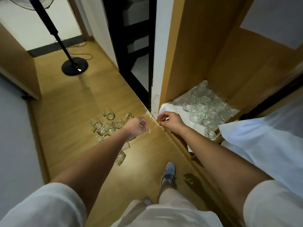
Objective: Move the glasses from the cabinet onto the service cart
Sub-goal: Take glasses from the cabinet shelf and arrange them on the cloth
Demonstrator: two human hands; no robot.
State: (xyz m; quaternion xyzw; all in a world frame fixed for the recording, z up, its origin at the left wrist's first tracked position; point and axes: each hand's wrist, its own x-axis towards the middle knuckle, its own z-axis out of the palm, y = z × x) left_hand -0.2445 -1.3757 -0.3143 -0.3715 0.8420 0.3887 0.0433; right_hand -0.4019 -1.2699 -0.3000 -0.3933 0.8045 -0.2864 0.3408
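White sleeve (pixel 49 207); left hand (pixel 136 127) fingers loose, empty; right hand (pixel 171 122) curled, grip unclear.

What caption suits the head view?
Left hand and right hand hover near cabinet glasses on white cloth; more glasses on floor.

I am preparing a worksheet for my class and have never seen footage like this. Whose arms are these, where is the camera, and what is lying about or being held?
This is a single picture from a wide-angle camera worn on a person's head, looking down. The two bare arms belong to that person. The left hand hangs over the wooden floor, its fingers loosely curled, seemingly empty. The right hand is at the edge of the cabinet; whether it pinches the white liner is unclear. Some floor glasses cluster on the wood, and many shelf glasses stand on the liner. A standing fan is behind them. No cart shows.
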